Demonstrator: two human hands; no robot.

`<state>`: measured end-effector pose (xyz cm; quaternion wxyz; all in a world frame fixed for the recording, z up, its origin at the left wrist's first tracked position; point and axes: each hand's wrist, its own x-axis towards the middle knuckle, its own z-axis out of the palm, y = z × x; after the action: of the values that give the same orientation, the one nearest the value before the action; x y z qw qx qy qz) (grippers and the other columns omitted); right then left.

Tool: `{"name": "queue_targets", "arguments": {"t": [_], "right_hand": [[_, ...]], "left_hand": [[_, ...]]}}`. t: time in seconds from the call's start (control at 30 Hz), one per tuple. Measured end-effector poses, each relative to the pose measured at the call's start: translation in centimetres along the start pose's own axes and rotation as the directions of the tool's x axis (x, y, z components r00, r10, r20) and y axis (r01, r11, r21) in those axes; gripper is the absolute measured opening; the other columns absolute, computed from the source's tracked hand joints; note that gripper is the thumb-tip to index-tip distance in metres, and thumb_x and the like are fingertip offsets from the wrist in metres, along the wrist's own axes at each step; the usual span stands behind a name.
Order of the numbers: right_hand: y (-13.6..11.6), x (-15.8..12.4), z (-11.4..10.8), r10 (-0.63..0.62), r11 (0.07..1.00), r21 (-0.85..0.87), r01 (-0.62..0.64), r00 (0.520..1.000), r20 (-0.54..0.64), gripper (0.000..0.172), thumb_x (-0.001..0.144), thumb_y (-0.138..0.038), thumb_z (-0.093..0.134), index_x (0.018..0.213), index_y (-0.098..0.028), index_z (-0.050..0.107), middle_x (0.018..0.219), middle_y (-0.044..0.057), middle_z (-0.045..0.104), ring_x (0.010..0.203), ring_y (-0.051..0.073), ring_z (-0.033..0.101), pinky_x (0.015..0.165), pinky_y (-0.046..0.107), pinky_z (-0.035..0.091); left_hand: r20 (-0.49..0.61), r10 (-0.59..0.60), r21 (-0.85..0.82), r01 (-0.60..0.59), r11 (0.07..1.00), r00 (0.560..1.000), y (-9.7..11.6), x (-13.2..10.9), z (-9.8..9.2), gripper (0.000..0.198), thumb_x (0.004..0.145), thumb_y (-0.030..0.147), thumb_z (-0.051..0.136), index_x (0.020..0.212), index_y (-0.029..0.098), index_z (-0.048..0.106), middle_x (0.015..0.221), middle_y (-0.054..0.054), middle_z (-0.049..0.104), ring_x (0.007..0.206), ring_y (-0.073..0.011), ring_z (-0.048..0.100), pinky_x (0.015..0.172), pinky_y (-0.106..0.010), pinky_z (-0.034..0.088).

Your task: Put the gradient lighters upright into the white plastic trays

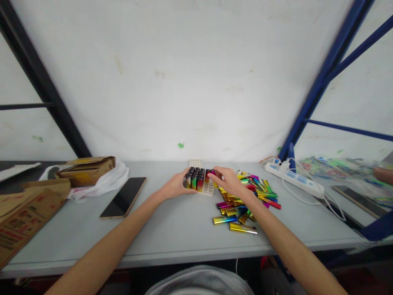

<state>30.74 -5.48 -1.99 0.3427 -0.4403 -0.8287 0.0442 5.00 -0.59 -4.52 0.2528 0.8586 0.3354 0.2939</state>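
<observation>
A white slotted tray (208,189) lies on the grey table (172,229), partly filled with several upright rainbow-coloured lighters (195,178). My left hand (176,185) curls around the tray's left side, touching the standing lighters. My right hand (225,180) pinches one lighter (211,175) at the tray's right part, fingers closed on it. A loose heap of shiny lighters (242,203) lies just right of the tray, under my right wrist.
A dark phone (124,197) lies left of the tray. Cardboard boxes (87,169) and a white bag (112,179) sit at the far left. A white power strip (294,178) with cable lies at right, beside a blue frame post (310,102). Another person's hand (382,175) shows at the right edge.
</observation>
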Motion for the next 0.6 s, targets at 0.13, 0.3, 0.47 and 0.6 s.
{"name": "queue_targets", "arguments": {"t": [0.13,0.3,0.47,0.6], "right_hand": [[0.6,0.0,0.5,-0.013,1.0,0.018,0.012,0.998,0.055,0.037,0.098,-0.049,0.048,0.091,-0.018,0.065,0.078,0.003,0.067,0.069,0.015,0.057,0.067,0.025,0.039],[1.5,0.1,1.3,-0.054,0.998,-0.034,0.057,0.994,0.093,0.034,0.099,-0.044,0.049,0.099,-0.016,0.068,0.086,0.007,0.07,0.076,0.018,0.061,0.071,0.027,0.041],[1.8,0.5,1.5,-0.079,0.986,-0.136,0.098,0.987,0.138,0.034,0.1,-0.043,0.047,0.1,-0.016,0.068,0.093,0.01,0.071,0.081,0.02,0.063,0.076,0.029,0.043],[1.3,1.0,2.0,0.047,0.953,-0.304,-0.009,0.992,0.118,0.034,0.099,-0.046,0.049,0.098,-0.019,0.068,0.089,0.011,0.072,0.078,0.021,0.065,0.07,0.028,0.042]], "left_hand": [[0.004,0.016,0.013,-0.016,1.0,1.0,0.0,0.0,0.0,0.089,0.067,0.052,0.081,0.141,0.022,0.043,0.137,-0.007,0.06,0.121,-0.0296,0.058,0.105,-0.039,0.045],[0.009,0.016,0.003,-0.016,1.0,1.0,-0.2,0.0,0.0,0.089,0.066,0.052,0.081,0.141,0.022,0.043,0.138,-0.007,0.059,0.124,-0.0301,0.056,0.107,-0.04,0.043],[0.008,0.003,0.008,-0.003,1.0,1.0,0.0,0.0,0.0,0.09,0.066,0.051,0.081,0.142,0.022,0.043,0.138,-0.008,0.059,0.123,-0.0306,0.056,0.107,-0.041,0.044],[0.01,-0.017,0.011,0.017,1.0,1.0,0.2,0.0,-0.1,0.091,0.066,0.051,0.08,0.143,0.022,0.041,0.136,-0.007,0.061,0.121,-0.0312,0.058,0.107,-0.042,0.044]]}}
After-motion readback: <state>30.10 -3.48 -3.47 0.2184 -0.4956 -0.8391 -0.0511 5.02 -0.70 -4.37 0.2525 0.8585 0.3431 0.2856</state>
